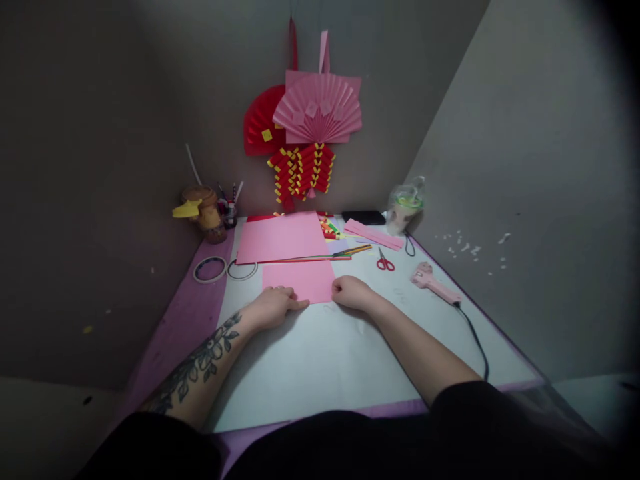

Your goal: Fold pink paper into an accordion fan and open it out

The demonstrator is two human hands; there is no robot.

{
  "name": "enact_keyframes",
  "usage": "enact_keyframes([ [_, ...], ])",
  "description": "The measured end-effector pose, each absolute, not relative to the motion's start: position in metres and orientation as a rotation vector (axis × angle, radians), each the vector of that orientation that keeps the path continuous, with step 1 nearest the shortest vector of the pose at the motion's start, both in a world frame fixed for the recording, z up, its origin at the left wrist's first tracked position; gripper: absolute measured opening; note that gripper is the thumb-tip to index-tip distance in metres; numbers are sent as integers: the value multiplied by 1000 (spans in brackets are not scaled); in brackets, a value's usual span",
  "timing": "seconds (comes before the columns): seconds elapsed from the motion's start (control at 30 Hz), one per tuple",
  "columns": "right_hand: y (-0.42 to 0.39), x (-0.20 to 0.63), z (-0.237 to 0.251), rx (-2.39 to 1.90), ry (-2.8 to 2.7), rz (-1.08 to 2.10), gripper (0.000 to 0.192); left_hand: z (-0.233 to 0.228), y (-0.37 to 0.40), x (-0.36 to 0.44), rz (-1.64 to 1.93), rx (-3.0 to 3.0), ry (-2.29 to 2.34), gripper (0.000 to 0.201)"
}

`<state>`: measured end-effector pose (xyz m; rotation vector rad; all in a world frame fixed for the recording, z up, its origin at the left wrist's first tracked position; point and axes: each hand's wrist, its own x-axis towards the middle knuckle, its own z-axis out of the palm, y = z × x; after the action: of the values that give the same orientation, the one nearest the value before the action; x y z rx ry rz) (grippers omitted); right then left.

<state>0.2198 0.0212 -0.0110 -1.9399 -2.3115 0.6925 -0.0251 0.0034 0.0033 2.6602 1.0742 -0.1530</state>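
On the worktop [320, 360], both hands press the small pink paper sheet [299, 279]. Left hand [274, 303] lies flat, its grip apart, on the near edge. Right hand [351, 292] has its grip curled together at the sheet's corner; red scissors [385, 262] lie near.

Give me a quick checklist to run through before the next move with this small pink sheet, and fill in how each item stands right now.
1. Both hands on the small pink sheet: ok. The left hand rests at its near left corner, the right hand at its near right corner.
2. Sheet lying flat on the white mat: ok, as far as the dim picture shows.
3. Sheet clear of the large pink sheet behind it: cannot tell, their edges look very close.
4. Scissors out of the way: ok, they lie to the right, apart from the sheet.
5. Glue gun clear of the right forearm: ok, it lies farther right.
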Motion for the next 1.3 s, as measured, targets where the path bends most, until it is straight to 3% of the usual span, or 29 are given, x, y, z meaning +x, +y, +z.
enact_keyframes([
  [0.4,23,229,-12,-1891,-2298,766,15,2,3,-26,-167,2708,1074,49],
  [0.63,22,231,-8,-2009,-2232,768,13,11,5,-17,-278,2692,1077,54],
  [0.87,21,235,-11,-1849,-2255,759,18,26,13,4,-484,2671,1053,66],
  [1.07,-11,217,-4,-1498,-2416,333,29,26,10,9,-468,2689,1089,59],
  [1.3,-35,208,0,-1747,-2667,74,33,30,6,11,-528,2723,1113,66],
])
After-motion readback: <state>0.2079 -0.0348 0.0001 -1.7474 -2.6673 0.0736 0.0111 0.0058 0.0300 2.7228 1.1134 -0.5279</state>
